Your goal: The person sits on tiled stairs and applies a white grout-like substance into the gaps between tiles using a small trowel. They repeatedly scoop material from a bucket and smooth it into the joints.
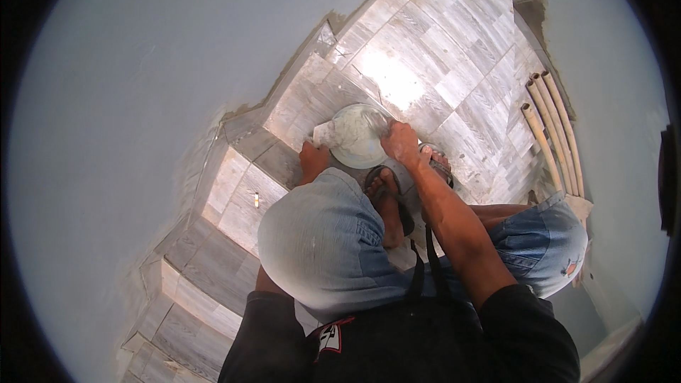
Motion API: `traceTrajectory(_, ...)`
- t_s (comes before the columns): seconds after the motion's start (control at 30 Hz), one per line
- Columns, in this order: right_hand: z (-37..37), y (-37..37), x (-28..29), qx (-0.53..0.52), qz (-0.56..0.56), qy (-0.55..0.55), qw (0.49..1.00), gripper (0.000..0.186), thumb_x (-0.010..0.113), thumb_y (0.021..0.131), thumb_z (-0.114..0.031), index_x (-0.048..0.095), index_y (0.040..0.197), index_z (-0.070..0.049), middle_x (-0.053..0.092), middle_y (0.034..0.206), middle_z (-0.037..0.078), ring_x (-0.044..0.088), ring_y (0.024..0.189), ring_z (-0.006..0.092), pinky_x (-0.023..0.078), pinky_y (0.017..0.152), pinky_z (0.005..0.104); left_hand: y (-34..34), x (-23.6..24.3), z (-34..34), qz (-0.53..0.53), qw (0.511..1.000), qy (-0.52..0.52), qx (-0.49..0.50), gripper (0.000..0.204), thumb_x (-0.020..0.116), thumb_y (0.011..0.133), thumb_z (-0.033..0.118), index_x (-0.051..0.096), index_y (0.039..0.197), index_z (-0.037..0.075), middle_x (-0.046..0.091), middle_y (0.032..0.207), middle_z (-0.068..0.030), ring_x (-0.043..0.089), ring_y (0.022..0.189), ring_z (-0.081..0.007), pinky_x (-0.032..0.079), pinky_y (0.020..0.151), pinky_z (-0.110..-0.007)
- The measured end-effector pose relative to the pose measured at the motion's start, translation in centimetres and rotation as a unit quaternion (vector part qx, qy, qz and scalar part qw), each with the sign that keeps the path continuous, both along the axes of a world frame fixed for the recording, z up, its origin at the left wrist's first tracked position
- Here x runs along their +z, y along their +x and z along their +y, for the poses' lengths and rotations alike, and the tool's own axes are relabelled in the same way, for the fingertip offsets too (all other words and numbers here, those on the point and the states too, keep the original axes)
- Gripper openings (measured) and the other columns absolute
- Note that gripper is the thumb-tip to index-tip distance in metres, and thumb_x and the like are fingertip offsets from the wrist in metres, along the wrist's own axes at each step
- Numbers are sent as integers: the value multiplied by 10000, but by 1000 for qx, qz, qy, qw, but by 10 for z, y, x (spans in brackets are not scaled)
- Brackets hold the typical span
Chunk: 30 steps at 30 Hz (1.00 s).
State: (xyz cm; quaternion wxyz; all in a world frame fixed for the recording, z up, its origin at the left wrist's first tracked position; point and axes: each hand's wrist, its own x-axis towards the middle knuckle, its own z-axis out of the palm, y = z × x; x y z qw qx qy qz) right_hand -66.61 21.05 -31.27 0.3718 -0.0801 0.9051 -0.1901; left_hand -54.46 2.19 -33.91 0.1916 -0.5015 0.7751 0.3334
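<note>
A round pale basin [363, 159] rests between my feet and the stair edge, with whitish-grey paste [351, 130] in it. At its left side my left hand [313, 159] is closed, its fingers partly hidden behind my knee. A flat pale piece [323, 135] extends from those fingers to the basin's rim. My right hand [401, 143] is closed at the basin's right rim. A greyish, blurred tool [378, 123] shows beside its fingers over the paste; its exact kind is unclear.
Steps with grey wood-look tiles [220, 269] descend at the left along a pale wall [142, 99]. More tiled floor [461, 42] extends ahead. Several beige pipes [553, 128] stick up at the right. A small white-and-yellow item [256, 200] lies on a step. My sandalled feet [386, 184] are close by.
</note>
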Motion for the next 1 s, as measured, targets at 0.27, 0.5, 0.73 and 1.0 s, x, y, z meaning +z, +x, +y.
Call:
traceTrajectory(0.27, 5, 17, -20, -62, -77, -102, 990, 384, 633, 781, -249, 625, 1040, 34, 651, 941, 257, 645, 893, 362, 501, 835, 420, 8, -6, -6, 24, 999, 20, 33, 380, 669, 755, 189, 580, 1044, -40, 653, 986, -245, 641, 954, -360, 489, 817, -428)
traceTrajectory(0.5, 22, 12, -8, -353, -437, -346, 751, 453, 616, 871, -208, 501, 1215, 63, 623, 1101, 142, 631, 963, 214, 521, 831, 332, -11, 70, -15, -113, 976, -136, -127, 440, 633, 779, 339, 597, 1045, -10, 631, 1022, -221, 603, 971, -397, 472, 860, -459)
traceTrajectory(0.73, -36, -23, 15, -370, -429, -545, 618, 393, 560, 889, -151, 495, 1229, 36, 603, 1129, 128, 614, 1007, 230, 510, 887, 375, 33, 97, -85, 97, 854, -233, -454, 443, 654, 791, 380, 605, 1134, 104, 640, 1050, -127, 588, 1014, -313, 360, 996, -502)
traceTrajectory(1.0, -129, -46, 0, -455, -391, -631, 492, 327, 569, 881, -122, 536, 1179, 8, 611, 1095, 106, 606, 986, 227, 490, 900, 385, 41, 81, -93, 161, 845, -222, -459, 430, 699, 752, 404, 619, 1077, 134, 650, 1042, -70, 609, 966, -263, 379, 978, -485)
